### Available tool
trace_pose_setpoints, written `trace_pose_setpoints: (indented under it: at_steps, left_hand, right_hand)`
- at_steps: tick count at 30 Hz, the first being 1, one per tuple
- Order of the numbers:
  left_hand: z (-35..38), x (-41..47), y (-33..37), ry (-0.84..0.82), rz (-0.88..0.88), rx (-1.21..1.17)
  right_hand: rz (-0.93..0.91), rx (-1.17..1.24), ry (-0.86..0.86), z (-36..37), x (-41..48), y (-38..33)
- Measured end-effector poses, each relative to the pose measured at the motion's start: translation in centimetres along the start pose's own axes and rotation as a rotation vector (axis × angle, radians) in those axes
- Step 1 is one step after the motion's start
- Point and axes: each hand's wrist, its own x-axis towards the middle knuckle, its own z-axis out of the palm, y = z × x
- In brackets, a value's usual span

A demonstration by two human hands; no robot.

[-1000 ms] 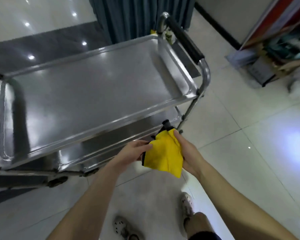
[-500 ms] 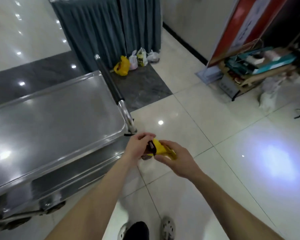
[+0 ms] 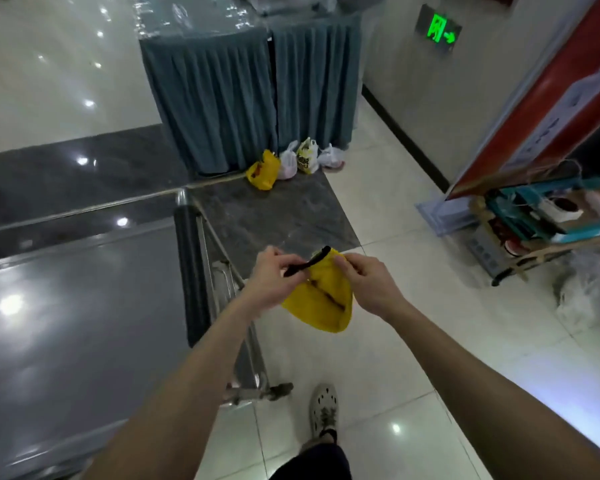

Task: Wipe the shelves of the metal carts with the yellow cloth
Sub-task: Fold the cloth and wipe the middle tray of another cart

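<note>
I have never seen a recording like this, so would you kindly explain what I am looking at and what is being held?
No machine here: a person works with bare hands, and a wide-angle camera worn on the head looks down at them. The left hand and right hand both pinch a yellow cloth, the left at its black trim, in the air beside the metal cart, near its black handle. The cloth touches no shelf yet. Farther off, plastic bags sit on the floor by a skirted table.
</note>
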Motion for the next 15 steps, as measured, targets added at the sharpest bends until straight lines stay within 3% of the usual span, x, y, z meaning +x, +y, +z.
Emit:
trace_pose_setpoints:
  at_steps: [5, 11, 15]
  left_hand:
    - [-6.5, 8.0, 1.5, -0.037, -0.024, 0.054]
    - [-15.4, 14.6, 1.0, 0.117, -0.103, -0.045]
    - [-18.6, 17.9, -2.0, 0.148, -0.292, 0.177]
  right_hand:
    - [-0.152, -0.066, -0.208, -1.8, 12.1, -4.7]
    - [-0.39, -0.074, -0.399, -1.0, 26.5, -10.4]
    - [-0.491, -0.046, -0.55, 1.7, 36.0, -13.2]
